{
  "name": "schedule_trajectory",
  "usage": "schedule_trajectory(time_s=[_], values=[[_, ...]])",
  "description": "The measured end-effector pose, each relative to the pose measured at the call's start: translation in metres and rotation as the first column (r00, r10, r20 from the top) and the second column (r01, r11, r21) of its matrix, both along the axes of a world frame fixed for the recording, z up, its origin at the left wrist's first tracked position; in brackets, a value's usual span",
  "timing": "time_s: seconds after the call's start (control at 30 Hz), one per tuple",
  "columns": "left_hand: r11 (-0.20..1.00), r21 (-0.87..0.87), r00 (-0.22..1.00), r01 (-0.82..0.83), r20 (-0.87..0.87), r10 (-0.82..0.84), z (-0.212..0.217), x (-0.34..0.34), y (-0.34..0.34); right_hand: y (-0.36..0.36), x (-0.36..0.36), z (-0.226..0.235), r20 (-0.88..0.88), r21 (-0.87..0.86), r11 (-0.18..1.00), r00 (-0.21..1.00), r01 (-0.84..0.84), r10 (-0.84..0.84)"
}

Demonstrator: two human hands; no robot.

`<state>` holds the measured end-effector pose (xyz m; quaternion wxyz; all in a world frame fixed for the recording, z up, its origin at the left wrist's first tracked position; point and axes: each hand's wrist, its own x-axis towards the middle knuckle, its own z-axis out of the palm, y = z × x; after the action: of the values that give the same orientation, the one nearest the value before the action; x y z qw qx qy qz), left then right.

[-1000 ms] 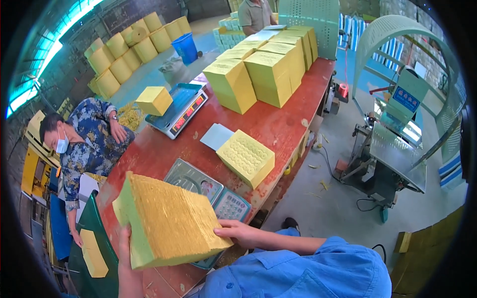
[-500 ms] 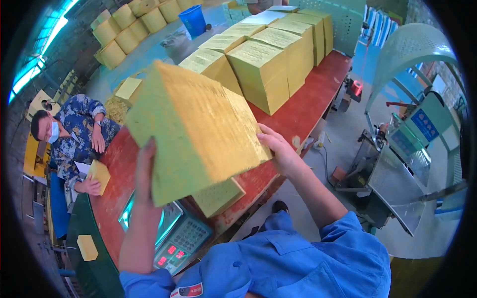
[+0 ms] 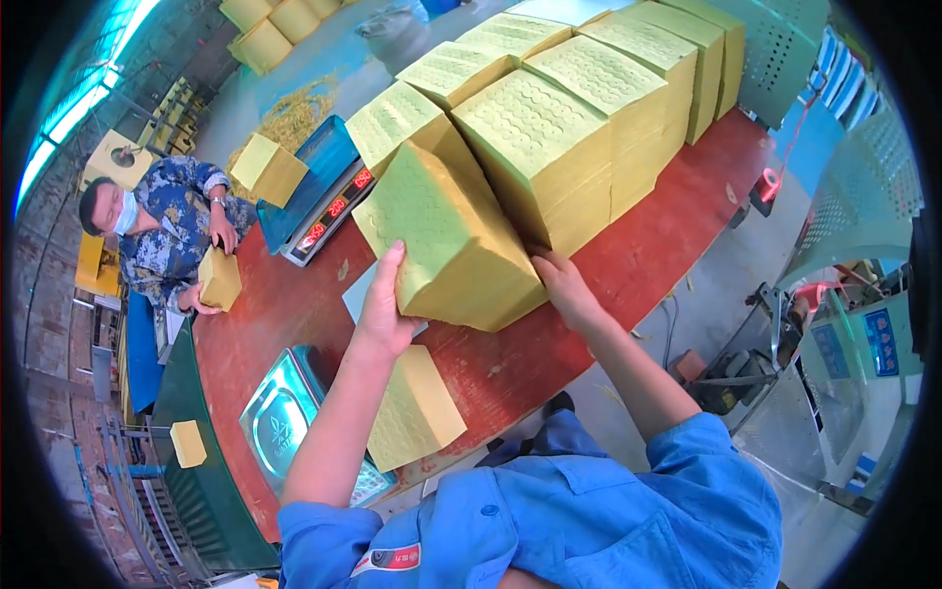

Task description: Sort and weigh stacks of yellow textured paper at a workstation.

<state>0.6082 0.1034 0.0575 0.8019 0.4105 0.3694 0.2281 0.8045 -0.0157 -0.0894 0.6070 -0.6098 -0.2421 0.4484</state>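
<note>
Between both my hands is a thick stack of yellow paper (image 3: 461, 236), tilted, with its imprinted face toward the upper left. My left hand (image 3: 383, 309) grips its near left side, thumb on the imprinted face. On the right side, my right hand (image 3: 564, 287) presses against it; its fingertips are partly hidden behind the stack. Just beyond, touching or nearly so, stand rows of similar yellow paper stacks (image 3: 538, 123) on the red table (image 3: 657, 221). Under my left forearm lies another yellow stack (image 3: 420, 407), beside a scale with a shiny metal pan (image 3: 280, 402).
A second scale (image 3: 324, 201) with red lit digits carries a yellow stack (image 3: 267, 169). At the left, a masked person in camouflage handles a smaller yellow block (image 3: 221, 280). A metal machine (image 3: 814, 393) stands right of the table. A pink twine spool (image 3: 767, 185) hangs by the table's edge.
The held stack has moved away from me and down, close up to the rows of stacks. My view has shifted, and the far scale has come into sight.
</note>
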Motion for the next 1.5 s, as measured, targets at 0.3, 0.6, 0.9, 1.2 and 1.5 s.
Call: schedule_trajectory(time_s=[0.3, 0.6, 0.9, 1.2, 1.5], values=[[0.993, 0.118, 0.994, 0.033, -0.105, -0.020, 0.012, 0.039, -0.025, -0.071, -0.031, 0.029, 0.323, -0.029, 0.997, 0.944, 0.074, -0.061], [0.989, 0.139, 0.998, -0.047, -0.041, 0.053, 0.003, 0.032, -0.019, -0.044, -0.030, -0.008, 0.254, 0.190, 0.966, 0.941, 0.178, -0.223], [0.930, 0.369, 1.000, -0.002, 0.021, -0.006, 0.039, -0.083, -0.073, -0.074, -0.104, 0.085, 0.332, 0.415, 0.908, 0.921, 0.050, -0.203], [0.887, 0.287, 0.927, -0.360, 0.001, 0.376, -0.002, -0.388, -0.190, -0.045, -0.329, 0.134, 0.318, 0.547, 0.729, 0.908, -0.411, 0.273], [0.584, 0.075, 0.572, -0.809, -0.129, 0.810, -0.019, -0.650, -0.287, -0.087, -0.608, 0.103, -0.014, 0.374, 0.554, 0.592, -0.744, 0.806]])
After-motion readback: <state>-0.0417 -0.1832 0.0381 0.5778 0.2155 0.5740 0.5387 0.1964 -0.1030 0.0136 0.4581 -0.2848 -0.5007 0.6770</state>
